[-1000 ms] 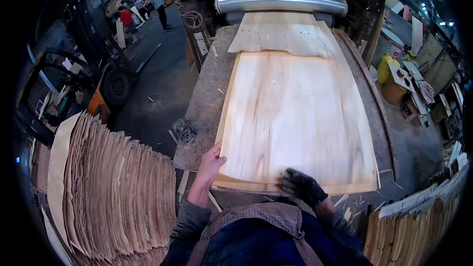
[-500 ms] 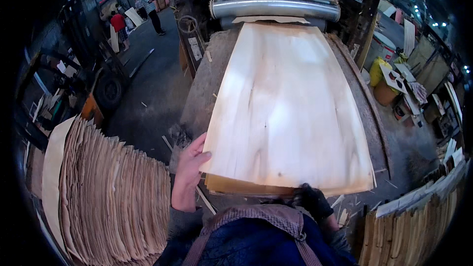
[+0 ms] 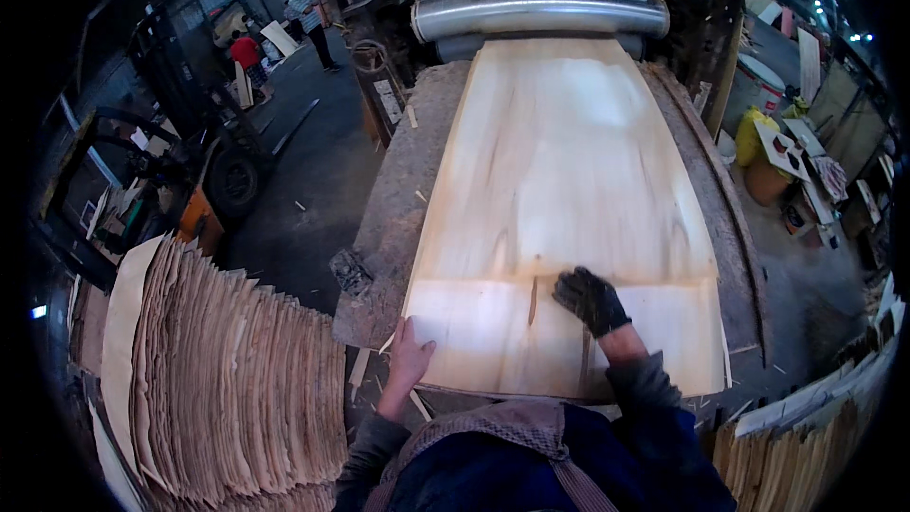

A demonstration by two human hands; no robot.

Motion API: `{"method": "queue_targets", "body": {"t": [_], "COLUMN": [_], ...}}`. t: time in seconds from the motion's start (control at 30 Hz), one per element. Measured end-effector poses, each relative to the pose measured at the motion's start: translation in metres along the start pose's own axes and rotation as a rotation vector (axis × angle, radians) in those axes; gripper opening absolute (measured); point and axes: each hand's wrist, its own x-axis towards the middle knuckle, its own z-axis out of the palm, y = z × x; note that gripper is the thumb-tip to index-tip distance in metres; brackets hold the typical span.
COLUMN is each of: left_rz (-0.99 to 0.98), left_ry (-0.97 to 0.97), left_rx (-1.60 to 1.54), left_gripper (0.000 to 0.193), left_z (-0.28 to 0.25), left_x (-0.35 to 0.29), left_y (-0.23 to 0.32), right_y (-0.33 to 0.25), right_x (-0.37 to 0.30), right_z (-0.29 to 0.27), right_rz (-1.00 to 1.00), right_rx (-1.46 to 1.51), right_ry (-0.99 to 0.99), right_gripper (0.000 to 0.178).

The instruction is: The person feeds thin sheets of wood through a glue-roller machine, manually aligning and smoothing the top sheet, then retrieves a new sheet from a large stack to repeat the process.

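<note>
A large pale wood veneer sheet [image 3: 569, 161] lies on the feed table, its far end at the shiny metal roller [image 3: 540, 11]. Beneath its near edge another veneer sheet [image 3: 474, 332] shows, with dark streaks and a slit. My left hand [image 3: 409, 357], bare, rests at the left edge of this lower sheet, fingers stretched forward and thumb apart. In a black glove, my right hand [image 3: 590, 301] lies on the veneer just at the upper sheet's near edge, fingers extended and open.
A tall stack of veneer sheets [image 3: 237, 370] stands at my left, more stacked sheets [image 3: 806, 436] at my right. The worn feed table [image 3: 379, 228] has a raised rail on its right. Beyond the left stack is a forklift [image 3: 232, 180]. People stand farther back.
The upper sheet has slid forward toward the roller, uncovering the lower one. My right hand has moved forward onto the veneer; my left has let go of the upper sheet and come nearer me.
</note>
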Motion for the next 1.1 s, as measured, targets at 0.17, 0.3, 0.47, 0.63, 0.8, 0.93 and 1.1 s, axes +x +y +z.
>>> {"method": "queue_targets", "body": {"t": [0.17,0.3,0.47,0.63,0.8,0.93,1.1], "left_rz": [-0.043,-0.112,-0.268,-0.244,-0.186,-0.075,-0.096], "left_ry": [-0.088,-0.119,-0.230,-0.315,-0.353,-0.286,-0.236], "left_rx": [-0.171,-0.297,-0.873,-0.973,-1.137,-1.306,-1.324], "left_gripper": [0.071,0.068,0.053,0.049,0.049,0.050,0.054], "left_z": [-0.005,-0.006,-0.001,-0.037,-0.077,-0.103,-0.144], "left_x": [0.004,0.010,0.024,0.027,0.026,0.024,0.021], "left_y": [-0.007,-0.015,-0.039,-0.026,0.014,0.032,0.069], "right_y": [-0.020,-0.020,0.032,0.064,0.076,0.093,0.081], "right_x": [0.070,0.064,-0.002,-0.106,-0.160,-0.171,-0.189], "right_z": [0.015,0.048,0.020,0.040,0.036,-0.005,-0.010], "right_rz": [-0.223,-0.094,0.123,0.305,0.410,0.357,0.215], "right_rx": [-0.001,0.068,-0.073,-0.138,-0.079,-0.141,-0.348], "right_ry": [-0.219,-0.070,-0.242,-0.150,-0.074,0.050,0.103], "right_gripper": [0.031,0.033,0.032,0.043,0.040,0.034,0.024]}}
